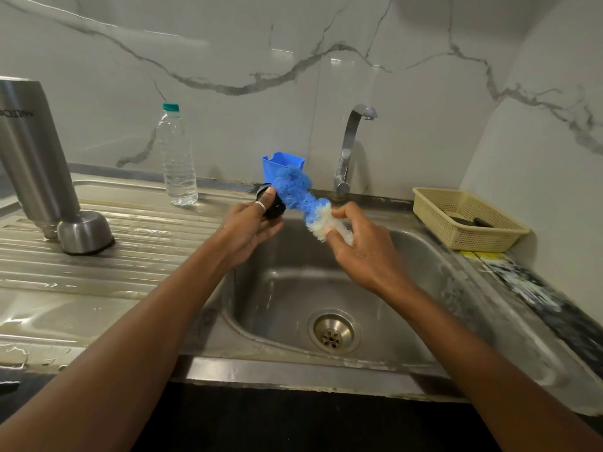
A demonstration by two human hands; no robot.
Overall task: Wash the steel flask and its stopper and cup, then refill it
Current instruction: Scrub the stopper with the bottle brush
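While both forearms extend over the sink (284, 298), left hand (249, 225), fingers curled, grips the black stopper (275, 207); right hand (360, 247) grips the blue-and-white brush (298, 194), bristles against the stopper.

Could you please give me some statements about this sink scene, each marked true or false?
1. The left hand holds the black stopper. True.
2. The right hand holds a sponge. False: it grips a blue and white brush.
3. The flask stands neck down on the drainboard. True.
4. The cup stands upright. False: it sits upside down beside the flask.
5. The bottle is uncapped. False: its green cap is on.
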